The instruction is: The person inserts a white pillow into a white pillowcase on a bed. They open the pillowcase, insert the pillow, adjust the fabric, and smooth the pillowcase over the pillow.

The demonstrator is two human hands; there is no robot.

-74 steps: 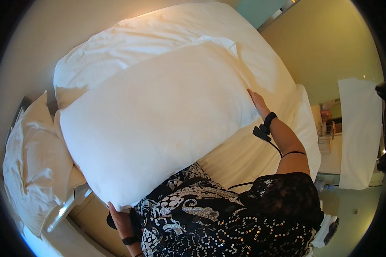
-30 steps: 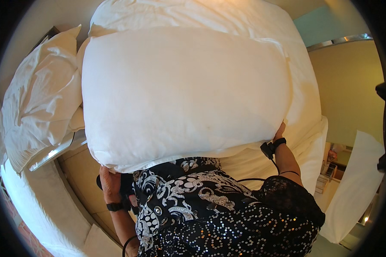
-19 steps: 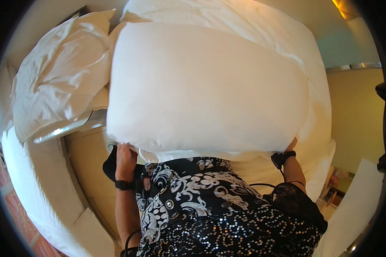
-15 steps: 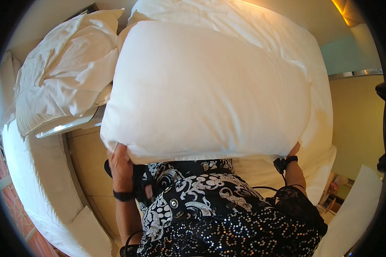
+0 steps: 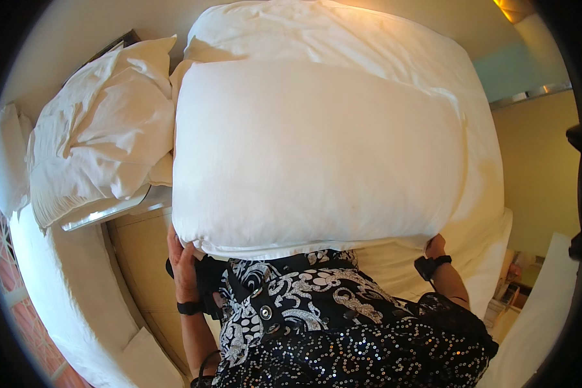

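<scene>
A large, plump white pillow (image 5: 317, 155) lies in front of me over the white bed (image 5: 427, 32). At its near left corner my left hand (image 5: 183, 262) is closed on the fabric, some of its fingers hidden beside the edge. My right hand (image 5: 436, 246) grips the near right corner, with its fingertips mostly hidden by the pillow. The pillow's near edge, with a loose fold of cloth along it, runs between my two hands, close to my patterned clothing.
Left of the bed, crumpled white pillows (image 5: 110, 123) are piled on a pale-edged surface (image 5: 110, 210). Another white-covered bed (image 5: 64, 278) curves along the left, with tiled floor (image 5: 136, 252) between. Small items on a shelf (image 5: 514, 291) show at the lower right.
The pillow's far edge has come lower in the view, and the pillow looks flatter on the bed. Both hands keep hold of its near corners and sit slightly lower.
</scene>
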